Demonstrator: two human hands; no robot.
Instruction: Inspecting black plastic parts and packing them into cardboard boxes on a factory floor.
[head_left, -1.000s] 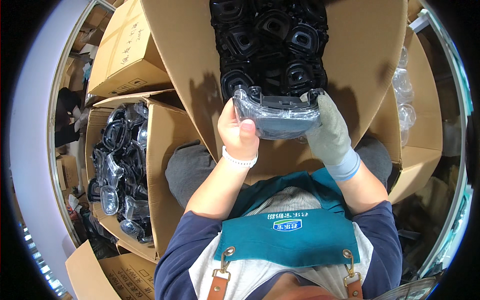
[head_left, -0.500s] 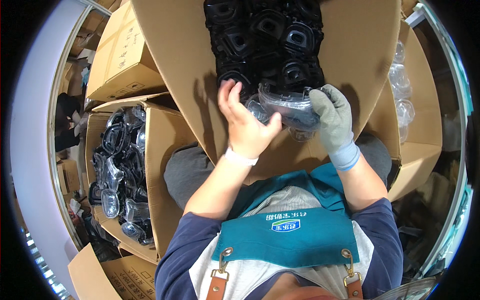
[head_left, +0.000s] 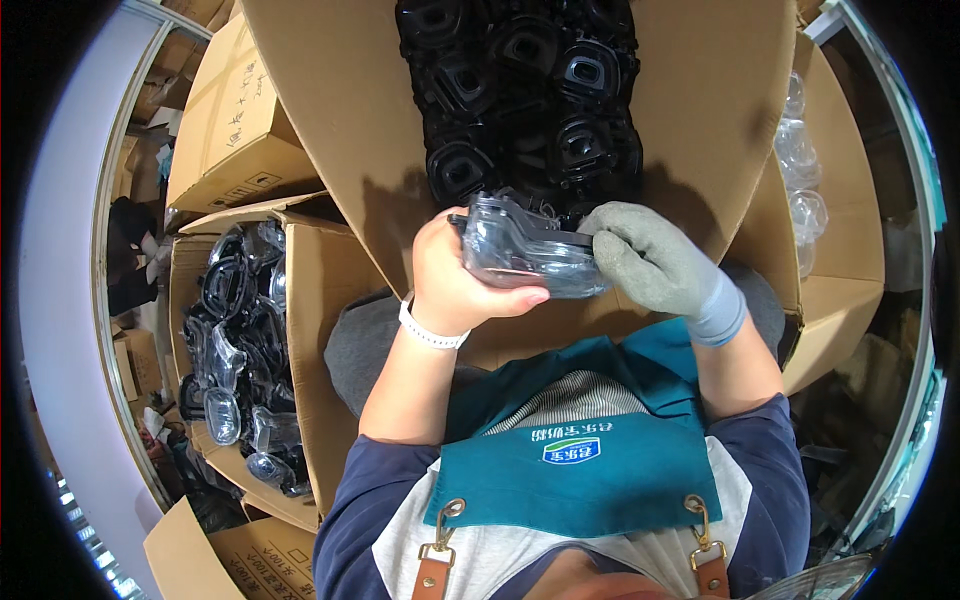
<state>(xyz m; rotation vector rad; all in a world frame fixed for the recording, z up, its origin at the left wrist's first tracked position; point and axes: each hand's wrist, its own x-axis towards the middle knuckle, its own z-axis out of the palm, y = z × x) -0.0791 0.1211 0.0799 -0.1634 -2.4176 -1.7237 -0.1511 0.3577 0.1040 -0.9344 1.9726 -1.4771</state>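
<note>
A headlight with a clear, bulging lens and a black back edge is held between my two hands in front of the large carton. My bare left hand is wrapped round its left end, the thumb along the near side. My right hand, in a grey glove, grips the other end with fingers curled; the fingertips are partly hidden behind the lamp. Just beyond lie several black lamp housings, packed in rows inside the large carton.
To the left, an open carton holds a heap of clear and black lamps. A closed carton stands behind it, and another open one is at the lower left. On the right, a carton contains clear lenses.
The clear part has been turned and now shows a black back edge. My left hand has gone from spread fingers to gripping its left end; my right hand has moved slightly nearer to me.
</note>
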